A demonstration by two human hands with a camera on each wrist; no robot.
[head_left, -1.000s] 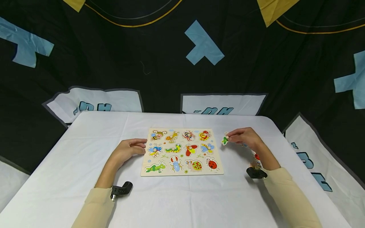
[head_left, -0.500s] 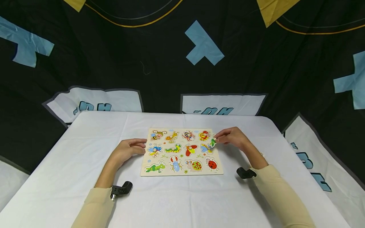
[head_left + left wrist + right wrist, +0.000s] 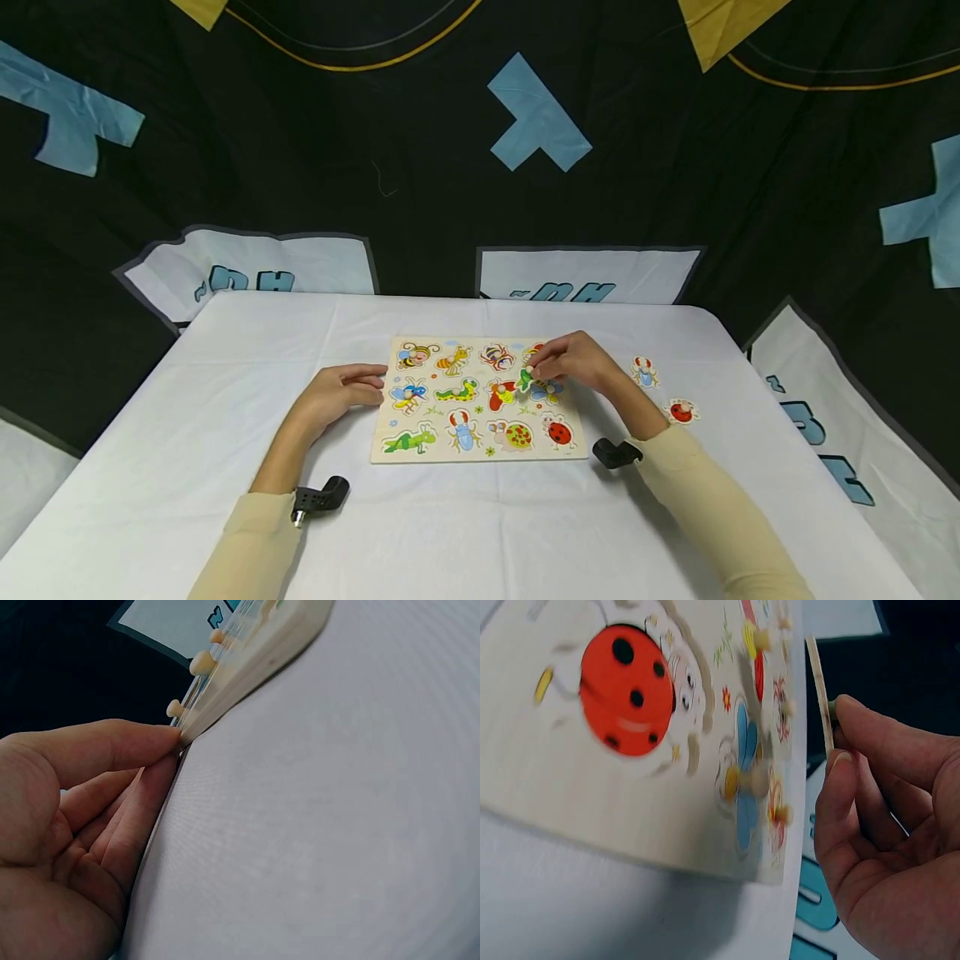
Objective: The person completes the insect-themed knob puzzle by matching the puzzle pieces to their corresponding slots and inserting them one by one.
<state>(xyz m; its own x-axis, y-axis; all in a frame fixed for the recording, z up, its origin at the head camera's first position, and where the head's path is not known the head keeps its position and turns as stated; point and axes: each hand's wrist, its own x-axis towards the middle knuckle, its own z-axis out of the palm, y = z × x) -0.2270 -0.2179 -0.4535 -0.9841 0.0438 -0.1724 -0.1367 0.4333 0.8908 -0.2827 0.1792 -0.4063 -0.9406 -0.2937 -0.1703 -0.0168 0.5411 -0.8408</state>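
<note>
A wooden peg puzzle board (image 3: 480, 457) printed with colourful insects lies flat on the white cloth. My left hand (image 3: 336, 393) rests at its left edge, thumb and fingertips touching the board's side in the left wrist view. Over the board's right half, my right hand (image 3: 573, 360) pinches a green insect puzzle piece (image 3: 524, 380) by its knob. The right wrist view shows this piece edge-on, raised above the board. Below it are the ladybug picture (image 3: 626, 694) and a knobbed dragonfly piece (image 3: 742, 780). My right hand partly covers the board's upper right corner in the head view.
A stag beetle piece (image 3: 644, 372) and a ladybug piece (image 3: 682, 411) lie on the cloth right of the board, beside my right forearm. Several knobbed pieces sit in the board's upper rows. A dark printed curtain (image 3: 420, 167) hangs behind the table.
My right hand has carried the green insect puzzle piece leftward from beside the board to above it. The loose pieces at the right have come into view. My left hand stays put.
</note>
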